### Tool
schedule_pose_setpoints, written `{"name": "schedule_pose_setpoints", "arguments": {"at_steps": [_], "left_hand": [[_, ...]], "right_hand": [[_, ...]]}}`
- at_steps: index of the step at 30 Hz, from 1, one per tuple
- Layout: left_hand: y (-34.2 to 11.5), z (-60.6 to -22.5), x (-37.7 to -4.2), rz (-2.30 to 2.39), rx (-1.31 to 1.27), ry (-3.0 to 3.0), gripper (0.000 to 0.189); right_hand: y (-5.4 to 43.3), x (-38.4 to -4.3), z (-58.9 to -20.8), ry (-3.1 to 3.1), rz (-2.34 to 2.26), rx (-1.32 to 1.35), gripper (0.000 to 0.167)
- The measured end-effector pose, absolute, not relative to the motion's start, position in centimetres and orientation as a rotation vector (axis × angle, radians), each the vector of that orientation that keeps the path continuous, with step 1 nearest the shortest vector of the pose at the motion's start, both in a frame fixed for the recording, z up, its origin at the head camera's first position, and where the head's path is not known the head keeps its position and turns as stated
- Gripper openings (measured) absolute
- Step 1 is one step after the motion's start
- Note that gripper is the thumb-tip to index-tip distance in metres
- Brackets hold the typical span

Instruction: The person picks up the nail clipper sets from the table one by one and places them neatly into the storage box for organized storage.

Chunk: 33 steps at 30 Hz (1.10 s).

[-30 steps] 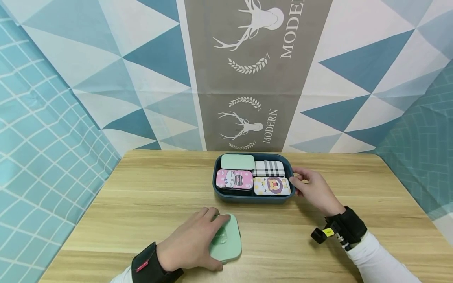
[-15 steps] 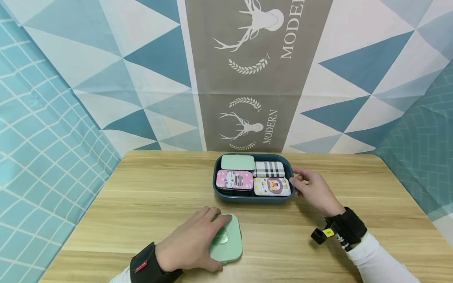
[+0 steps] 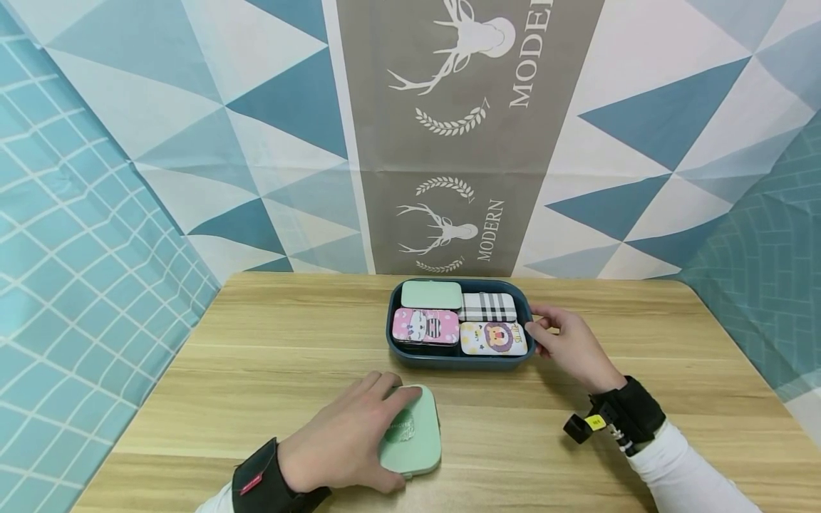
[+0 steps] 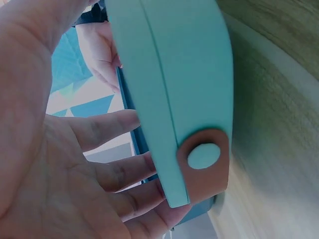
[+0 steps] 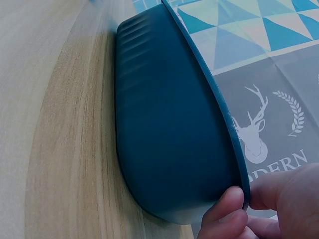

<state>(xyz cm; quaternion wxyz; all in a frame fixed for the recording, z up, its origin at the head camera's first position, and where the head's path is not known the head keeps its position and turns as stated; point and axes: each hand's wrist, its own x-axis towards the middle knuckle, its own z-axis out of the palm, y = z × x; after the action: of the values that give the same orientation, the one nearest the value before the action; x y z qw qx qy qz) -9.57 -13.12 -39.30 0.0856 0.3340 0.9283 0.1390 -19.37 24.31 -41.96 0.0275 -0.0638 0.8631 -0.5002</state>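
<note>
My left hand [image 3: 349, 438] spans a flat mint-green case [image 3: 417, 434] with rounded corners near the front of the table, thumb at its near edge and fingers at the far side. In the left wrist view the case shows a seam along its side and a brown snap tab [image 4: 207, 179]. My right hand [image 3: 571, 342] pinches the right rim of a dark blue oval basin [image 3: 462, 362]. Inside the basin lie a pale green box [image 3: 431, 293], a black-and-white plaid box [image 3: 489, 307], a pink cartoon-cat tin [image 3: 426, 325] and a lion-print tin [image 3: 494, 338].
The wooden table [image 3: 269, 342] reaches back to a wall cloth [image 3: 449, 149] with deer and triangle prints, close behind the basin. A blue grid-patterned cloth [image 3: 77, 249] hangs along the left side.
The left hand and the green case have shifted very slightly away from me and to the right. The right hand and the basin stay where they were.
</note>
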Motion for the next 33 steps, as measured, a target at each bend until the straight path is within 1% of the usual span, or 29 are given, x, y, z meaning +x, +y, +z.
{"name": "schedule_pose_setpoints", "arguments": {"at_steps": [13, 33], "left_hand": [[-13.2, -38.7, -9.6, 0.453, 0.999, 2.772, 0.097], [-13.2, -37.8, -9.9, 0.465, 1.060, 2.848, 0.098]], "right_hand": [[24.3, -19.3, -42.0, 2.658, -1.549, -0.192, 0.047], [24.3, -19.3, -42.0, 2.663, -1.548, -0.180, 0.047]]}}
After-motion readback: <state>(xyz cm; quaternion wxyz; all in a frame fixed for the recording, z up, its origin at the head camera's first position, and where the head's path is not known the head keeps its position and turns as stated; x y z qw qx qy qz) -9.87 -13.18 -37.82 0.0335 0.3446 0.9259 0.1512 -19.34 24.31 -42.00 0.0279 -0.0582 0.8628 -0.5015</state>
